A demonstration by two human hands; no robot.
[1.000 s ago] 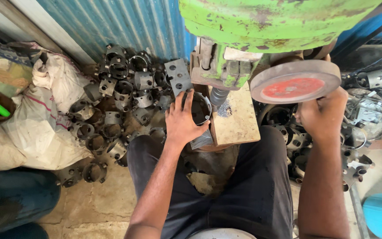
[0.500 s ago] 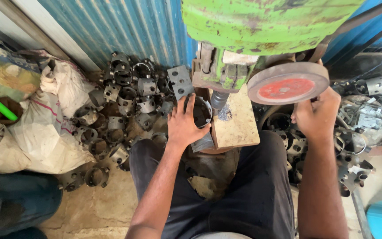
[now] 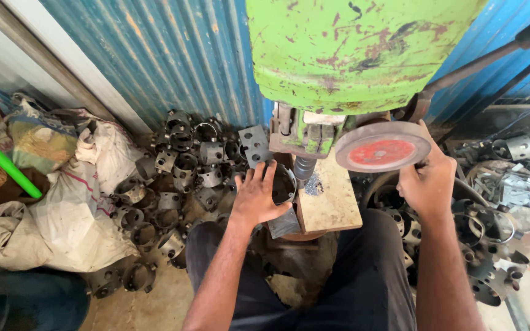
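Observation:
My left hand [image 3: 256, 197] grips a dark round metal ring part [image 3: 284, 183] and holds it against the left edge of the small work table [image 3: 329, 207], just beside the drill bit [image 3: 303, 168]. Metal shavings lie on the table under the bit. My right hand [image 3: 427, 181] is closed on the rim of the round handwheel [image 3: 383, 146] with a red disc face. The green machine head [image 3: 357, 49] hangs above both hands. My dark-trousered legs sit under the table.
A heap of dark metal ring housings [image 3: 176, 178] lies on the floor to the left. Further left are white sacks [image 3: 69, 214] and a green rod [image 3: 4, 162]. More metal parts [image 3: 498, 208] pile up at right. Blue corrugated sheet [image 3: 173, 55] forms the wall behind.
The view has tilted slightly. My left hand keeps the ring part at the bit, and my right hand stays on the handwheel, which has shifted a little to the left.

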